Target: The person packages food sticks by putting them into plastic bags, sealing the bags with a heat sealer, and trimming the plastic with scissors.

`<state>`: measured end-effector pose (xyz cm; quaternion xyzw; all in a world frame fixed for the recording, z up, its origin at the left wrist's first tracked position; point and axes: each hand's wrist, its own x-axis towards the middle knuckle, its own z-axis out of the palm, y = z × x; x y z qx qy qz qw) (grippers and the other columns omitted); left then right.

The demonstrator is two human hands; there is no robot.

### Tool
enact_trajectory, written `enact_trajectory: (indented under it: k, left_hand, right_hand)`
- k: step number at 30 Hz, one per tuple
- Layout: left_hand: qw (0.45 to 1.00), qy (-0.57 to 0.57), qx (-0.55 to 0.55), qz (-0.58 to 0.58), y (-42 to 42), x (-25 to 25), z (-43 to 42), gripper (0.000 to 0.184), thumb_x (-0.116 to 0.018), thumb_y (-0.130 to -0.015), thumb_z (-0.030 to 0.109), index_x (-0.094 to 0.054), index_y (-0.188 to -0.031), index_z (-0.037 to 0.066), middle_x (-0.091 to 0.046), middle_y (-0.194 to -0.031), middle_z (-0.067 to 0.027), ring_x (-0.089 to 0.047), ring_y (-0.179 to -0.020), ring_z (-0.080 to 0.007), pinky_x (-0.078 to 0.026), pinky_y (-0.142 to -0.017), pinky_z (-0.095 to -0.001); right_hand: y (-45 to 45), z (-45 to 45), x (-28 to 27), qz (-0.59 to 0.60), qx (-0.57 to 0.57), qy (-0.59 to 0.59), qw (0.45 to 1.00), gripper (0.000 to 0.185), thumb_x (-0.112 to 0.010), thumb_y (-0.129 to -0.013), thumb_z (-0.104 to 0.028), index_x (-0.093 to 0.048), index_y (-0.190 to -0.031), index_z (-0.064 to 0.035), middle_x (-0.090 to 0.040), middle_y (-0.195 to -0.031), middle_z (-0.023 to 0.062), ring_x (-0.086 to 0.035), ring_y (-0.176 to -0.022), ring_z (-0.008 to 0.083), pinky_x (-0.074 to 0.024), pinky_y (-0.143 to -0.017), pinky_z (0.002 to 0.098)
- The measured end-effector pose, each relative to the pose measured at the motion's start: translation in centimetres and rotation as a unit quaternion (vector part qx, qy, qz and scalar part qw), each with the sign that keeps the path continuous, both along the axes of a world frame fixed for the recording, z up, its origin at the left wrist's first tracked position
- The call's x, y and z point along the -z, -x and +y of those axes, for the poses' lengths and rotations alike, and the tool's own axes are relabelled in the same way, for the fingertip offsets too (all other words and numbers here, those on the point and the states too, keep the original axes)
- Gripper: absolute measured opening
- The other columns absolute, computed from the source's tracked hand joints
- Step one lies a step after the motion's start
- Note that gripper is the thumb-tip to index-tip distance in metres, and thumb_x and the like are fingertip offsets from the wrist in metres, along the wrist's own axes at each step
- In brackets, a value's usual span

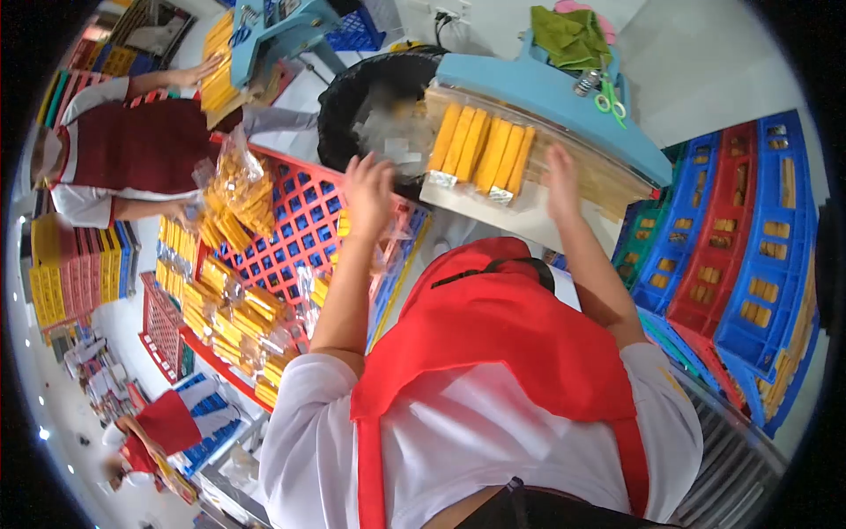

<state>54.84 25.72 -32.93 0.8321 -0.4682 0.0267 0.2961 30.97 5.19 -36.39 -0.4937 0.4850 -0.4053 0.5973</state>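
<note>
Clear plastic packs of yellow sticks (480,150) lie on a pale work shelf (480,205), against the front of a light-blue sealing machine (538,106). To their left, between the packs and a red crate, my left hand (368,189) is raised beside the black-lined bin (339,110); its fingers are apart and hold nothing visible. Just right of the packs is my right hand (561,182), fingers stretched out, near the brown front strip of the machine. Whether it touches the plastic, I cannot tell.
Left of me, a red crate (300,198) holds several yellow stick packs (233,317). A co-worker in a dark red apron (145,145) handles packs at another blue machine (278,35). Stacked crates (723,256) stand at right. Green scissors (610,104) and a green cloth (568,40) rest on my machine.
</note>
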Motion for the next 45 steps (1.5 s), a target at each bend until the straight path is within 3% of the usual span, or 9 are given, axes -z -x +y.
enact_trajectory:
  k: [4,10,24,30,37,39,41,43,45]
  left_hand:
    - [0.932,-0.340,-0.008,0.123,-3.9,5.0,9.6,0.053,-0.057,-0.071,0.016,-0.041,-0.121,0.016,-0.038,-0.125,-0.0139,-0.033,-0.117,-0.0319,-0.028,-0.091,-0.0543]
    - [0.913,-0.395,0.098,0.040,-0.2,7.0,9.3,0.082,-0.063,-0.066,0.028,-0.017,-0.133,0.022,-0.023,-0.134,-0.0167,-0.021,-0.122,-0.0398,-0.023,-0.093,-0.0576]
    - [0.963,-0.078,-0.139,0.216,-4.8,3.6,8.7,0.035,-0.041,-0.085,0.028,-0.058,-0.097,0.000,-0.058,-0.094,-0.0196,-0.056,-0.088,-0.0312,-0.042,-0.077,-0.0331]
    - [0.788,0.260,-0.148,0.538,-8.0,-6.1,10.8,0.024,-0.042,-0.088,0.022,-0.057,-0.096,0.004,-0.059,-0.083,-0.0002,-0.052,-0.065,-0.0037,-0.040,-0.054,-0.0170]
    - [0.757,0.318,0.070,0.567,-6.0,-16.6,6.7,0.030,-0.038,-0.089,0.022,-0.051,-0.099,-0.004,-0.058,-0.092,-0.0151,-0.056,-0.087,-0.0253,-0.046,-0.076,-0.0353]
    - [0.731,0.309,0.110,0.598,-4.9,-17.2,4.5,0.038,-0.038,-0.089,0.028,-0.044,-0.107,-0.004,-0.052,-0.103,-0.0202,-0.053,-0.094,-0.0279,-0.042,-0.082,-0.0382]
    - [0.714,0.310,0.126,0.614,-3.4,-17.2,2.8,0.046,-0.038,-0.089,0.033,-0.038,-0.116,-0.004,-0.048,-0.111,-0.0218,-0.050,-0.099,-0.0280,-0.040,-0.086,-0.0390]
    - [0.532,0.443,0.190,0.696,-0.7,-17.8,1.9,0.060,-0.032,-0.086,0.049,-0.029,-0.125,0.004,-0.041,-0.121,-0.0177,-0.040,-0.112,-0.0304,-0.031,-0.094,-0.0437]
    - [0.559,0.464,0.177,0.664,1.7,-17.2,1.2,0.066,-0.032,-0.084,0.052,-0.013,-0.130,0.009,-0.036,-0.125,-0.0158,-0.036,-0.115,-0.0296,-0.028,-0.096,-0.0419]
  right_hand:
    - [5.9,1.1,-1.1,0.056,-0.022,-0.064,0.996,0.041,-0.054,-0.081,-0.034,-0.050,-0.107,-0.0021,-0.056,-0.095,0.0062,-0.052,-0.083,0.0124,-0.0403,-0.070,0.0249]
    - [7.5,2.5,-2.1,0.069,-0.022,-0.093,0.993,0.026,-0.054,-0.082,-0.023,-0.054,-0.097,-0.0022,-0.057,-0.082,0.0027,-0.051,-0.070,0.0091,-0.0394,-0.061,0.0208]
    - [2.3,4.2,-7.5,0.062,-0.244,-0.016,0.968,0.020,-0.053,-0.082,-0.015,-0.056,-0.096,-0.0016,-0.057,-0.079,0.0006,-0.049,-0.068,0.0067,-0.0389,-0.062,0.0204]
    - [-0.7,4.5,-12.3,0.015,-0.395,-0.004,0.919,0.022,-0.053,-0.082,-0.016,-0.056,-0.097,-0.0006,-0.059,-0.086,0.0036,-0.054,-0.079,0.0082,-0.0422,-0.070,0.0213]
    - [-9.2,7.2,-10.4,-0.174,-0.475,-0.150,0.850,0.041,-0.041,-0.088,-0.033,-0.042,-0.119,-0.0068,-0.049,-0.115,0.0088,-0.051,-0.100,0.0195,-0.0428,-0.080,0.0350]
    - [-9.7,8.3,-10.5,-0.343,-0.542,-0.419,0.643,0.052,-0.032,-0.087,-0.045,-0.034,-0.126,-0.0108,-0.041,-0.125,0.0083,-0.044,-0.111,0.0231,-0.0403,-0.085,0.0415]
    - [-9.6,9.5,-12.3,-0.341,-0.518,-0.411,0.669,0.053,-0.033,-0.086,-0.046,-0.036,-0.124,-0.0106,-0.043,-0.123,0.0081,-0.046,-0.108,0.0224,-0.0426,-0.082,0.0406]
    - [-9.6,9.1,-12.5,-0.365,-0.523,-0.383,0.668,0.050,-0.038,-0.086,-0.042,-0.038,-0.123,-0.0093,-0.047,-0.118,0.0088,-0.049,-0.104,0.0213,-0.0442,-0.080,0.0406]
    - [-9.5,9.2,-14.1,-0.369,-0.490,-0.294,0.733,0.048,-0.044,-0.085,-0.036,-0.038,-0.123,-0.0079,-0.049,-0.115,0.0093,-0.050,-0.102,0.0205,-0.0436,-0.081,0.0395]
